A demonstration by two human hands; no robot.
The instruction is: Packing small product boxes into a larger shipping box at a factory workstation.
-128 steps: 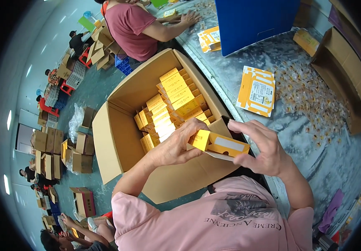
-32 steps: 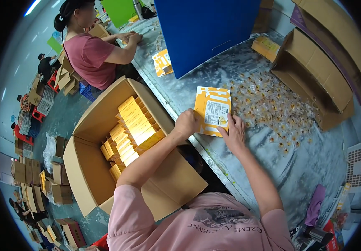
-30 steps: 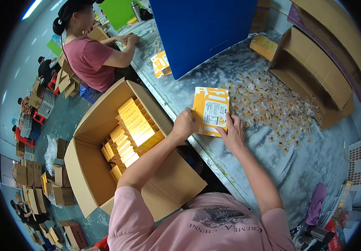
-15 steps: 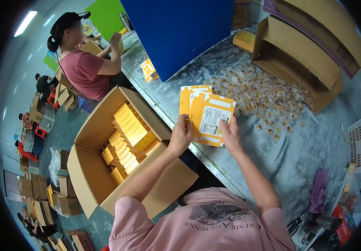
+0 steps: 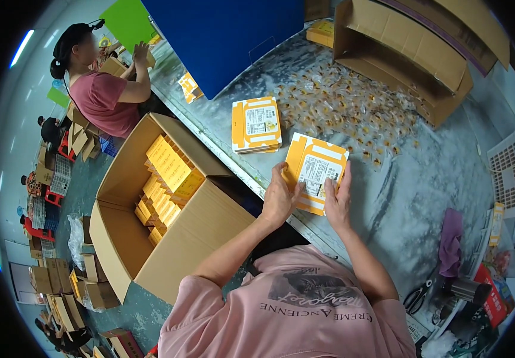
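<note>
White label (image 5: 313,173) w/ dark print on flat yel. carton (image 5: 295,162); L hand (image 5: 279,198) & R hand (image 5: 338,203) pinch its opp. sides.

Mottled grey table (image 5: 400,197) with stacked flat cartons (image 5: 256,124), small wrapped pieces (image 5: 344,104), purple cloth (image 5: 450,241).

At centre, the person has two bare hands, the left hand (image 5: 278,200) and the right hand (image 5: 338,203), on one flattened yellow-and-white paperboard carton (image 5: 318,154). One stack of similar flattened cartons (image 5: 256,125) is above them. Left of centre is one large open brown cardboard box (image 5: 192,244); its small yellow cartons (image 5: 171,167) overlap too much for a sure count. The upper edge has one blue panel (image 5: 227,36); the right side, one purple cloth (image 5: 450,241).
</note>
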